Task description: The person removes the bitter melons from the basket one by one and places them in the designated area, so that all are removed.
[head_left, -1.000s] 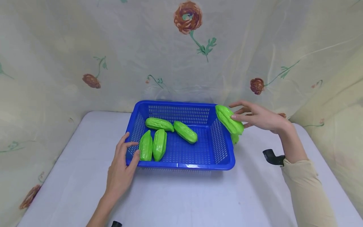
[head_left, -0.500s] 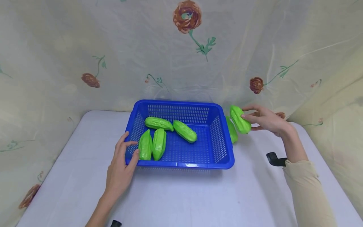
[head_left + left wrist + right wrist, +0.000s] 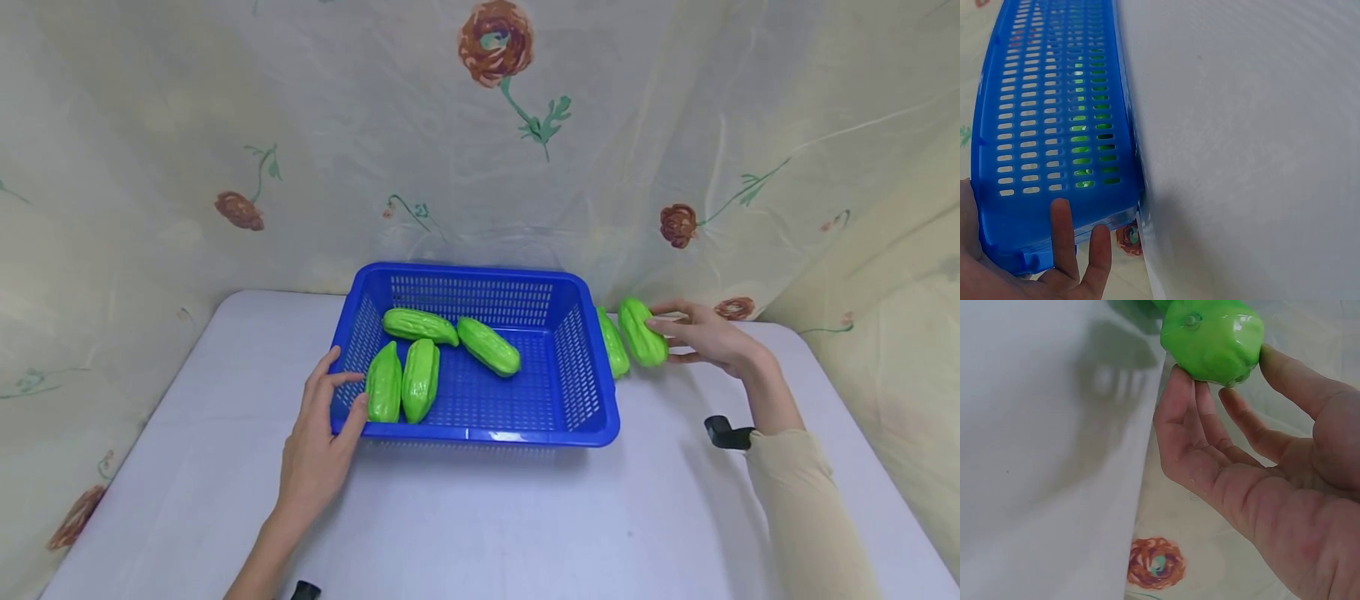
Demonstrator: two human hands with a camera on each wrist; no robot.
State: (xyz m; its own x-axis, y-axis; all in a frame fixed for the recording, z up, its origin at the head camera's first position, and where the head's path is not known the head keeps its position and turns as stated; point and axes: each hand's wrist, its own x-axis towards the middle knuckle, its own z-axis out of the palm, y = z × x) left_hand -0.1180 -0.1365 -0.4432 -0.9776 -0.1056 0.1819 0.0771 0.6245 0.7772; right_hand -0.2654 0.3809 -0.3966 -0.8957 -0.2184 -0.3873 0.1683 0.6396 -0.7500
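Observation:
My right hand [image 3: 705,337] pinches a bright green bitter melon [image 3: 642,332] between thumb and fingertips, just right of the blue plastic basket [image 3: 468,436]. In the right wrist view the blunt end of this bitter melon [image 3: 1213,344] faces the camera. A second bitter melon [image 3: 612,343] lies against the basket's outer right wall, partly hidden by the rim. With thumb and fingers spread about the basket's near left corner, my left hand [image 3: 318,442] holds its rim. Inside the basket are several more bitter melons [image 3: 422,381], mostly on the left side.
The basket stands on a white table [image 3: 480,517] near its back edge. A flower-printed curtain [image 3: 337,125] hangs behind and along both sides. Black wrist mounts [image 3: 727,433] stick out by each forearm.
My right hand has carried the bitter melon from over the basket's right rim outward, then down beside the other one outside. The left hand stays at the corner.

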